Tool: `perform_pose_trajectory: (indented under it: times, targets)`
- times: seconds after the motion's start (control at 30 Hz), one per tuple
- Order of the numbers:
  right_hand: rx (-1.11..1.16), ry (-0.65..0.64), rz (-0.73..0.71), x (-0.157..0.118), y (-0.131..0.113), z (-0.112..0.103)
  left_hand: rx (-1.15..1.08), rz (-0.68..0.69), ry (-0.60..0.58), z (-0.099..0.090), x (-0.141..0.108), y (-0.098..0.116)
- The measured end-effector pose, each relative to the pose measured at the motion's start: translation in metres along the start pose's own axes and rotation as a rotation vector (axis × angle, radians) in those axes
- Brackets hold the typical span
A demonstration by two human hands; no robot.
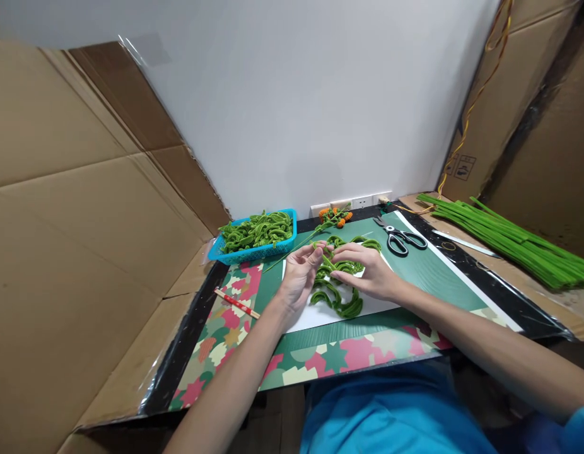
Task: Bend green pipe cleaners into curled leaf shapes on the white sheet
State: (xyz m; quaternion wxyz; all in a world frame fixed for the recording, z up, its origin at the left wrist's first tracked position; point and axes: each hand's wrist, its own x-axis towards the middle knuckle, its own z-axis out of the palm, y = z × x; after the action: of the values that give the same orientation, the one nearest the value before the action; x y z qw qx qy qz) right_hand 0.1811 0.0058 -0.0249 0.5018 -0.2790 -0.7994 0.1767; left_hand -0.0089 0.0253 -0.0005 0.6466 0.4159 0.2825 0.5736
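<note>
strips [258, 231], green and curled, heap the blue basket [254, 255] and lie loose on white paper [299, 321]; straight stems [509, 243] at right are uncurled. the left hand [299, 274] pinches one strip [327, 260] over the paper, fingers closed; the right hand [370, 271] bends beside it, hold unclear. green mat [436, 271] lies open nearer than the scissors [397, 241].

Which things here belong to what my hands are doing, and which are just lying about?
Likely belonging: green piece being held, curled green pieces on white sheet, blue basket of green pieces, green strips, scissors.

Probably just lying about: red-wrapped stick, yellow cord.
</note>
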Motion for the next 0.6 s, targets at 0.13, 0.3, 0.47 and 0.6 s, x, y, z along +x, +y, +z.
perform_pose_trajectory:
  times: [0.13, 0.3, 0.47, 0.6]
  targets:
    - [-0.071, -0.001, -0.079, -0.0032, 0.0013, 0.0018, 0.029, -0.015, -0.027, -0.0031, 0.0003, -0.005]
    - [-0.025, 0.011, -0.121, -0.003, -0.0003, 0.0022, 0.049, 0.013, -0.009, -0.004, 0.0009, -0.0059]
    - [-0.009, 0.049, -0.067, -0.0023, -0.0008, 0.0021, 0.052, 0.008, 0.008, -0.0002, -0.0001, -0.0062]
    - [0.016, 0.022, -0.061, -0.0025, -0.0003, 0.0032, 0.069, 0.0, 0.02, 0.0008, -0.001, -0.0082]
